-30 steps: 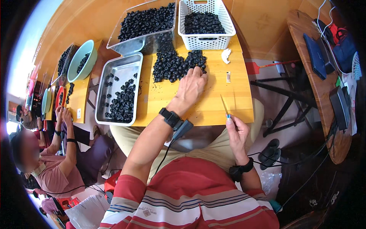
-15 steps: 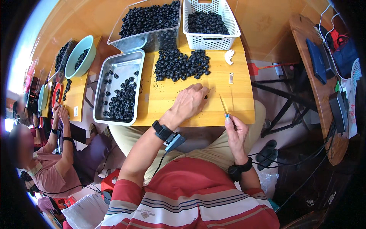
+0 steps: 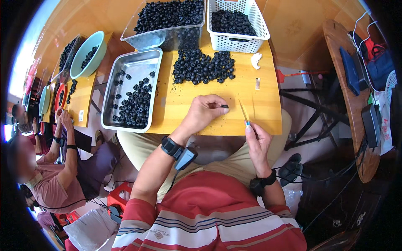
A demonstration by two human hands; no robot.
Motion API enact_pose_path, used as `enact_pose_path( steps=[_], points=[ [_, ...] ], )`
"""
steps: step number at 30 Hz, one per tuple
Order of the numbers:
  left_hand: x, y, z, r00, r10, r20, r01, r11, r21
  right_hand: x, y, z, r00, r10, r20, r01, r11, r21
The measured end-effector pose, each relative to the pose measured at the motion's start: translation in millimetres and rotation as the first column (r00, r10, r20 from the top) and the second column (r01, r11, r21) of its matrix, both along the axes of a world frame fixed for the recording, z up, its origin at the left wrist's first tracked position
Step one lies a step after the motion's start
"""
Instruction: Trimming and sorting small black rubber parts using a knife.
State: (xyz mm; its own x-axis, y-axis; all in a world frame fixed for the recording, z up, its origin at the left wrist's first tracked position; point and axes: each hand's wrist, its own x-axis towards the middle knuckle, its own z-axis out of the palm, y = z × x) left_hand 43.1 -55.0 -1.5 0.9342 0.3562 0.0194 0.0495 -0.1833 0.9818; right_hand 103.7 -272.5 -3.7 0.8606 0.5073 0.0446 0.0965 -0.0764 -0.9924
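Observation:
Above the near part of the wooden table, my left hand (image 3: 204, 112) pinches a small black rubber-like ring part (image 3: 224, 106) between thumb and fingertips. My right hand (image 3: 258, 141) is closed round the blue end of a thin, pointed tool (image 3: 243, 110), whose slim yellowish tip points up and away over the table; its exact kind is too fine to make out. Beyond my left hand lies a loose pile of black ring parts (image 3: 201, 67). To the left, a metal tray (image 3: 157, 69) holds more such parts, gathered mostly at its near right.
A clear plastic bin (image 3: 144, 42) and a white perforated basket (image 3: 236, 45), both with black parts, stand at the back. White scraps (image 3: 256, 61) lie at the table's right. At left, a co-worker (image 3: 58, 175) sits by a green bowl (image 3: 100, 54). A wooden side table (image 3: 335, 46) stands right.
My left hand has turned, so the black ring part now shows between its thumb and fingers. The right hand keeps its hold on the thin tool. The view has shifted slightly.

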Motion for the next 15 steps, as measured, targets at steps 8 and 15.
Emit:
enact_pose_path(
  steps=[8,15],
  points=[
    [-19,-4,-4,0.988,0.155,0.015,-0.066,0.502,-0.862,-4,7,7,0.997,0.066,0.03,-0.066,0.998,0.003],
    [-31,-16,-5,0.982,0.173,0.081,0.019,0.332,-0.943,-8,13,15,0.969,0.189,0.161,-0.182,0.982,-0.054]
  ],
)
